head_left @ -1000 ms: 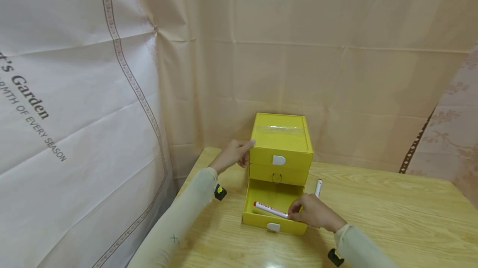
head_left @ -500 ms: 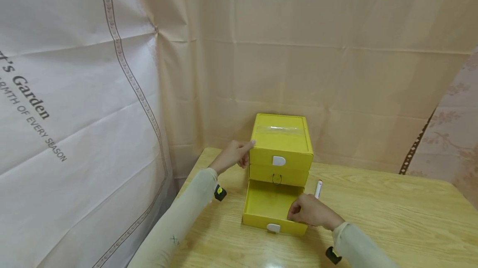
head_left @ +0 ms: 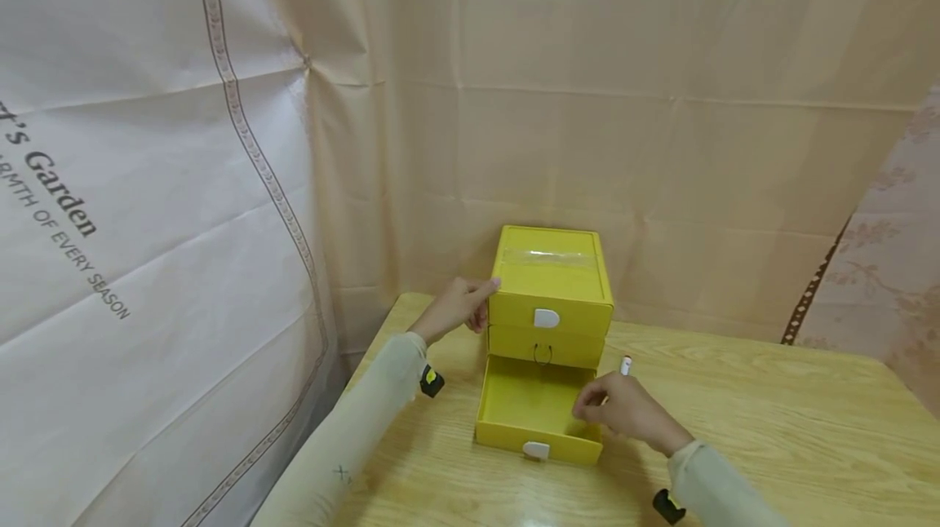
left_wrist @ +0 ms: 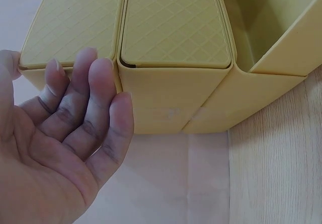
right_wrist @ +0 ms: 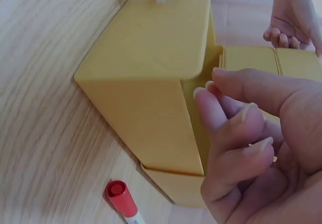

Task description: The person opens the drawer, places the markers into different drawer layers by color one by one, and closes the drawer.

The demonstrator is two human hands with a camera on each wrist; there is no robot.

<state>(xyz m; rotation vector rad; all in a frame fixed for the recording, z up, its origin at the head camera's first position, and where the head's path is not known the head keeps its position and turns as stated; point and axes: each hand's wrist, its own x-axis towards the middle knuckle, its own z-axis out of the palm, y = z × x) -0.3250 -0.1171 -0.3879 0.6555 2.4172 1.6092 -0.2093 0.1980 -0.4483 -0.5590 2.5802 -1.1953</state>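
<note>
A yellow three-drawer box (head_left: 552, 266) stands on the table with its bottom drawer (head_left: 529, 396) pulled out. My left hand (head_left: 457, 307) is at the box's upper left edge, thumb touching the top corner. Its other fingers bend loosely beside the wall in the left wrist view. Over the right side of the bottom drawer is my right hand (head_left: 624, 411), fingers loosely bent and nothing visible between them. A white marker with a red cap (right_wrist: 122, 200) lies on the table to the box's right, partly hidden behind the right hand in the head view.
The wooden table (head_left: 734, 413) extends to the right. Behind it hangs a beige cloth (head_left: 543, 103), and a white printed cloth (head_left: 147, 225) hangs at the left. White tabs mark the top and bottom drawers; a dark loop (head_left: 543, 356) is on the middle one.
A red-capped marker that my right hand held over the bottom drawer dropped out of sight there. The right hand has since lifted slightly to the right. The left hand stays at the box.
</note>
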